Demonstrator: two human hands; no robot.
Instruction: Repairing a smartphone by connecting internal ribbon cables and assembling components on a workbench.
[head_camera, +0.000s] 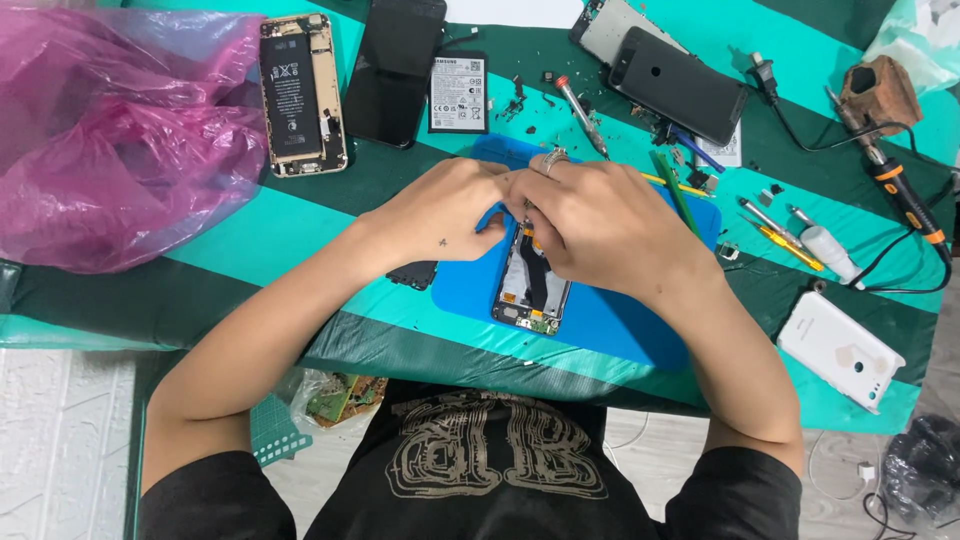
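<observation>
An opened phone (532, 290), its back off and its innards showing, lies on a blue work mat (620, 320) at the middle of the green-striped table (300, 225). Both hands meet over its top end: the left hand (445, 210) rests curled against the mat and the right hand (595, 225), a ring on one finger, is bunched over the phone; whether either pinches anything cannot be told, since the fingertips are hidden. At 12 o'clock from the phone lies a flat battery (458, 93) with a white label. At 10 o'clock sits another gutted phone (301, 95), its black battery bearing a label, and farther that way a pink plastic bag (110, 130). At 4 o'clock lies a white back cover (838, 350). At 2 o'clock rests a soldering iron (895, 185)
</observation>
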